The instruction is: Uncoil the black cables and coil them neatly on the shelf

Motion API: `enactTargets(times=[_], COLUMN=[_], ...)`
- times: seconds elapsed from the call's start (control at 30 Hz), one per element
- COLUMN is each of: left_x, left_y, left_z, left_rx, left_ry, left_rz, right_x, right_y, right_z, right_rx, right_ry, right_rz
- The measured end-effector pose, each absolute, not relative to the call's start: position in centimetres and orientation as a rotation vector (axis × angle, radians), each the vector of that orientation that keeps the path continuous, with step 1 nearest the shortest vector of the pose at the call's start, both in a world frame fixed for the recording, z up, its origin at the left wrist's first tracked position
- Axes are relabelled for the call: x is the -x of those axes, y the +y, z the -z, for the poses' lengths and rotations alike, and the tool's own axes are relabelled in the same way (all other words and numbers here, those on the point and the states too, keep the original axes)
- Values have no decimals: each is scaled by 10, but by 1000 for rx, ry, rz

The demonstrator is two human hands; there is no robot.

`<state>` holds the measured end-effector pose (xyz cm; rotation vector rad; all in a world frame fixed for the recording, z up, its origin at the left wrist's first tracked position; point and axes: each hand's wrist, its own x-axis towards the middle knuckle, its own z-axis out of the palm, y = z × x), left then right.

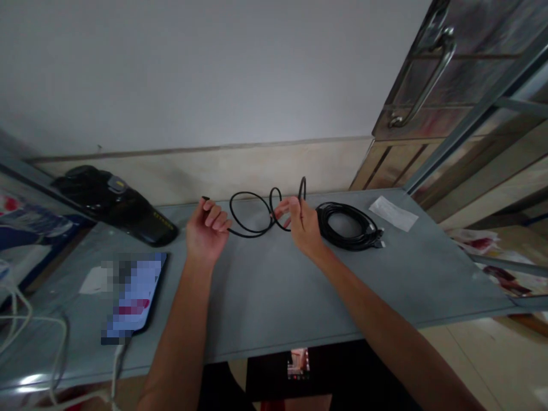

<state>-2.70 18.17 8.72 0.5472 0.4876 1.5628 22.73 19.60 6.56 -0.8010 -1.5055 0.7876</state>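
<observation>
A thin black cable (250, 193) runs between both hands, looping loosely just above the grey tabletop (274, 302). My left hand (208, 231) is closed round one end of it, and a small dark tip pokes out above the fingers. My right hand (305, 222) pinches the cable farther along, where a short bight stands up over the fingers. Just right of that hand, a coiled bundle of black cable (349, 242) lies flat, its connectors at the right side. Whether the bundle joins the held cable is hidden behind my right hand.
A black handheld device (128, 208) lies at the back left, above a phone (139, 299) with a white cord (116, 365) plugged in. One white paper slip (393, 213) rests at the back right. Behind the table is a wall (205, 80); a metal post (471, 114) rises at the right.
</observation>
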Motion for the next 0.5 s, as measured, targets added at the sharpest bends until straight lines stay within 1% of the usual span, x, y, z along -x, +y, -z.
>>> enactTargets(times=[0.23, 0.43, 0.5], left_x=[60, 70, 71], left_y=[186, 187, 187], left_z=[-74, -70, -69], left_rx=[-378, -337, -332], left_ry=[297, 356, 379], left_rz=[-1638, -1705, -1737], right_x=[-276, -379, -419], right_y=[171, 158, 150], right_z=[-109, -168, -192], right_rx=[797, 698, 659], right_ry=[-1245, -946, -757], right_rz=[-683, -378, -366])
